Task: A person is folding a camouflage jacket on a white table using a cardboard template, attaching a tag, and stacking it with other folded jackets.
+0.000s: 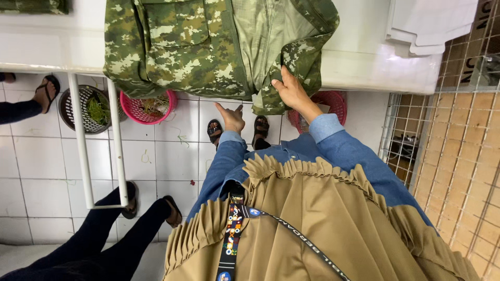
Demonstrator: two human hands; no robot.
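White table (pixel 364 57), camouflage jacket (pixel 208 47), right hand (pixel 291 91).

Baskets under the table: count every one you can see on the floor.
3. A grey basket at the left, a pink basket beside it, and a red basket behind the right hand, partly hidden. The jacket may hide others.

Lighting even and bright, diffuse, from overhead. White surface (pixel 364 57) overexposed, with detail lost along its edge. Floor tiles (pixel 172 156) carry soft, faint shadows only. Wide-angle distortion bends the table leg (pixel 80 140) and the wire rack (pixel 458 156) at the frame edges. Focus acceptable throughout; jacket (pixel 198 47) pattern sharp, slight softness at the corners.
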